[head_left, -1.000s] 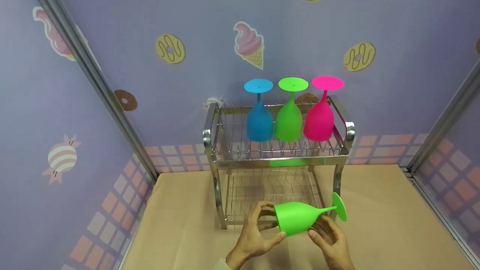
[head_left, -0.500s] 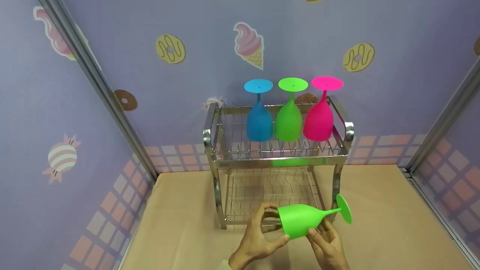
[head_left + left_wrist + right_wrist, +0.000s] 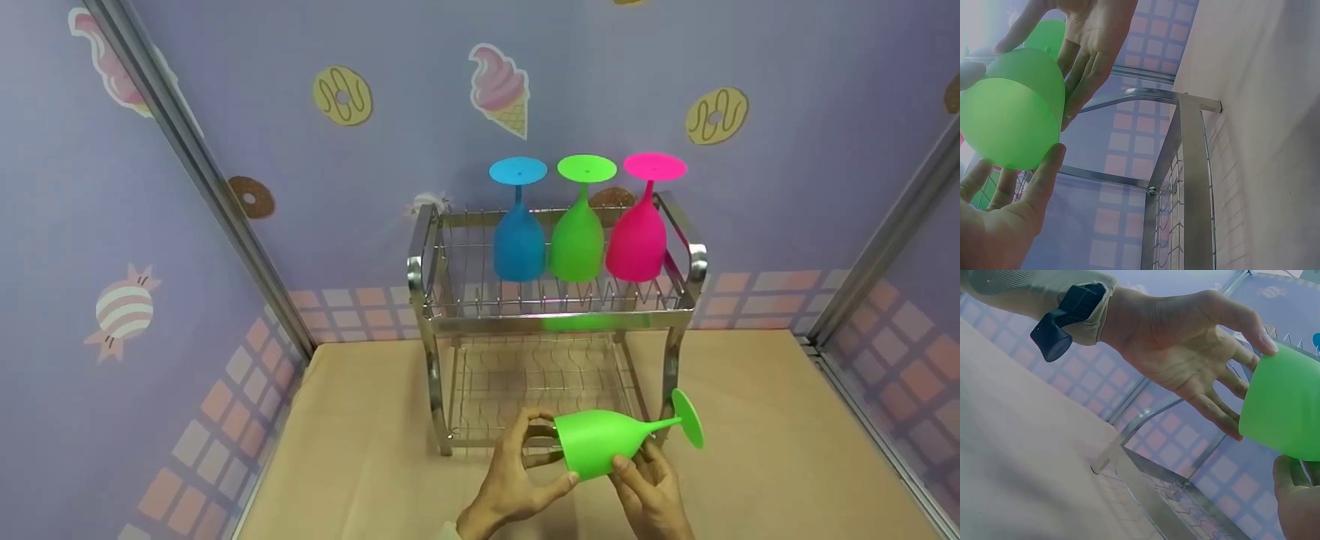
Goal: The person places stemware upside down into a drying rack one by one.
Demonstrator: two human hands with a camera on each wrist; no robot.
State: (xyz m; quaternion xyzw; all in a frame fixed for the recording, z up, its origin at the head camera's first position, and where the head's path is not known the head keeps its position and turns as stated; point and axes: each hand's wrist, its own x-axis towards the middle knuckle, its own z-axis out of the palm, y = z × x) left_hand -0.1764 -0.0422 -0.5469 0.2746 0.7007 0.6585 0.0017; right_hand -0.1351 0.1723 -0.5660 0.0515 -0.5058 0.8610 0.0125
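A bright green goblet point(image 3: 600, 444) is held on its side in front of the rack, its mouth to the left and its foot to the upper right. My left hand point(image 3: 514, 480) grips it around the rim, thumb below and fingers above. My right hand point(image 3: 651, 491) holds the bowl's lower end near the stem, the thumb lying on the bowl. In the left wrist view the open mouth of the goblet point(image 3: 1010, 121) faces the camera, with fingers at both sides. The right wrist view has the goblet point(image 3: 1286, 405) between both hands.
Behind stands a two-tier metal dish rack point(image 3: 562, 324). On its upper tier a blue goblet point(image 3: 519, 247), a second green goblet point(image 3: 577, 247) and a pink goblet point(image 3: 637, 247) stand upside down in a row. A beige cloth point(image 3: 360, 435) covers the table; patterned walls surround it.
The held green goblet has shifted slightly right and down with my left hand, then stayed nearly still. My right thumb has come up onto the bowl. The goblets on the rack have not moved.
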